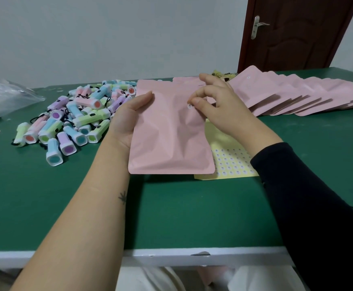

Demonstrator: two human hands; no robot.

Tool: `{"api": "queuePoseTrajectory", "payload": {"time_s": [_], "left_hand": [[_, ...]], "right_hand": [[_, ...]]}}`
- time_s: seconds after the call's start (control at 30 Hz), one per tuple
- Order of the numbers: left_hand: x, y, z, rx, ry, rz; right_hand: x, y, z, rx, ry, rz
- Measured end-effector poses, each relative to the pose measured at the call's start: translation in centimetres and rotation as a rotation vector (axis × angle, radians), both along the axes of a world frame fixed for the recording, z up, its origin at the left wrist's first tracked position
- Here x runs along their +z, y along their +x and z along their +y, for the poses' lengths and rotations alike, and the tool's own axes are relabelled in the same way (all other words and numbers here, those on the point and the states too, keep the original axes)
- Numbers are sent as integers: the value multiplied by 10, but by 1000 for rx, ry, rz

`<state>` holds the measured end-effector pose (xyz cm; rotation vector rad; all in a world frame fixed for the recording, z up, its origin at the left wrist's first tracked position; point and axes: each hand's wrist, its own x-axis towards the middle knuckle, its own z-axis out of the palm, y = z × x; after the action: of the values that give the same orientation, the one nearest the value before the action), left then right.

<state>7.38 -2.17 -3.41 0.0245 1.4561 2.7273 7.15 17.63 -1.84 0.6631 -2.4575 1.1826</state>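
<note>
A pink pouch point(169, 133) is held tilted above the green table point(182, 211). My left hand point(129, 120) grips its left edge, thumb on the front and fingers hidden behind. My right hand point(215, 101) pinches a small round white sticker point(189, 106) between thumb and forefinger, right against the pouch's upper right face. A yellow sticker sheet point(232, 160) with several small white stickers lies under the pouch and my right wrist.
A heap of several pastel mini flashlights point(77, 120) lies at left. A fanned row of pink pouches point(293, 95) runs along the right back. A clear plastic bag point(3, 99) sits at far left. The table's white front edge point(171, 257) is near me.
</note>
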Motion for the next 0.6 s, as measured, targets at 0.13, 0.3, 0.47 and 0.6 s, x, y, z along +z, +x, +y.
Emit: {"api": "queuePoseTrajectory", "payload": {"time_s": [0.13, 0.3, 0.47, 0.6], "left_hand": [[0, 1, 2, -38, 24, 13], [0, 2, 4, -82, 27, 35], [-2, 0, 4, -92, 66, 56], [-1, -1, 5, -107, 75, 70]], "right_hand": [[-4, -2, -5, -8, -26, 16], [-7, -6, -9, -29, -57, 47], [-12, -9, -12, -96, -304, -102], [-14, -10, -11, 14, -599, -461]]}}
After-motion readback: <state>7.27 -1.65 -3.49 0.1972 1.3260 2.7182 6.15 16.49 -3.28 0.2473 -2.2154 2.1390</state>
